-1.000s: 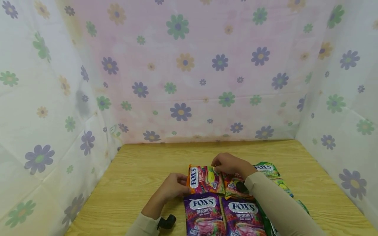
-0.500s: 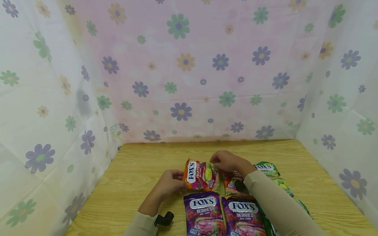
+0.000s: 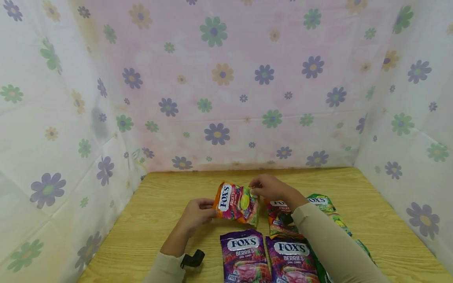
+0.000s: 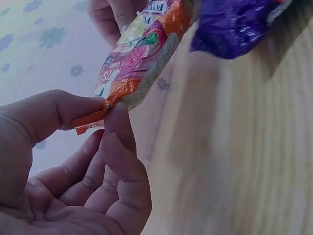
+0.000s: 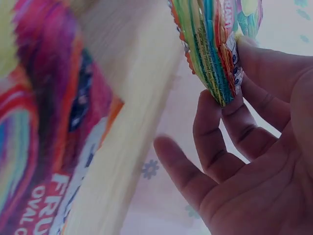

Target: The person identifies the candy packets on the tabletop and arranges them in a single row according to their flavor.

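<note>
An orange-and-red Fox's Fruits candy bag is held tilted between both hands over the table. My left hand pinches its orange end seal between thumb and index finger, as the left wrist view shows from close by. At the bag's other end, my right hand grips the upper corner with thumb and fingertips. A second Fruits bag lies just under the right forearm, partly hidden by it. In front are two purple Berries candy bags, side by side.
Green Fox's candy bags lie on the right, partly covered by the right sleeve. The wood-grain table is closed in at the back and sides by flower-print cloth. A black wrist camera mount sits on the left cuff.
Both hands have lifted the Fruits bag from beside the second one and moved it left and back. It has turned slightly, its left end higher. The other bags have stayed put.
</note>
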Demonstrator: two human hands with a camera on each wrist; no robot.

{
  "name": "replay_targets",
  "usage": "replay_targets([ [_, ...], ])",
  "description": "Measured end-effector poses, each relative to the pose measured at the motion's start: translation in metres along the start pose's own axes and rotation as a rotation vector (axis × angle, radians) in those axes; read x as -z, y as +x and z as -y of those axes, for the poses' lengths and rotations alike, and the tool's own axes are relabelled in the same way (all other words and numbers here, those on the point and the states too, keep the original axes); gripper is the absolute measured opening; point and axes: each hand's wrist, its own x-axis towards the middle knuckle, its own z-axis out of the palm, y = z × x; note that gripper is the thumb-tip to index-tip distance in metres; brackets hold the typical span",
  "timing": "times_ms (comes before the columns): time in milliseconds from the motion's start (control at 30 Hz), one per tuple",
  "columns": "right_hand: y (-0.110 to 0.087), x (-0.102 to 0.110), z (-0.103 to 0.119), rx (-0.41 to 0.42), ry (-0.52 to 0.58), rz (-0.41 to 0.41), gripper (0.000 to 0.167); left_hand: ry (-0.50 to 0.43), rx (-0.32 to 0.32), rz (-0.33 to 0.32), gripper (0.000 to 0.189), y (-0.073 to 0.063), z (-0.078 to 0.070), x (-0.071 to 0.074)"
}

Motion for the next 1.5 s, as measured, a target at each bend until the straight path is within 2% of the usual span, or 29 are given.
replay_targets([
  [200,0.0,0.003,0.001,0.016,0.062,-0.009,0.024,-0.027,0.01,-0.065,0.036,0.002,-0.012,0.008],
  [400,-0.001,-0.001,0.003,-0.054,0.195,-0.018,0.022,-0.089,0.011,-0.117,0.029,0.004,-0.019,0.014],
  [600,-0.002,-0.006,0.007,-0.119,0.29,-0.024,0.022,-0.146,0.019,-0.141,0.032,0.005,-0.019,0.018],
  [867,-0.003,-0.015,0.017,-0.22,0.386,-0.077,0.019,-0.189,0.011,-0.193,0.035,0.008,-0.018,0.022],
  [1000,-0.002,-0.021,0.022,-0.245,0.429,-0.086,0.019,-0.215,0.012,-0.215,0.036,0.01,-0.015,0.025],
  [1167,-0.001,-0.029,0.026,-0.256,0.481,-0.093,0.018,-0.294,0.048,-0.197,0.039,0.008,-0.011,0.026],
  [1267,0.001,-0.034,0.027,-0.271,0.501,-0.11,0.018,-0.379,0.063,-0.169,0.042,0.008,-0.009,0.028],
  [1500,0.007,-0.044,0.033,-0.302,0.56,-0.134,0.023,-0.507,0.049,-0.137,0.053,0.011,-0.006,0.034],
])
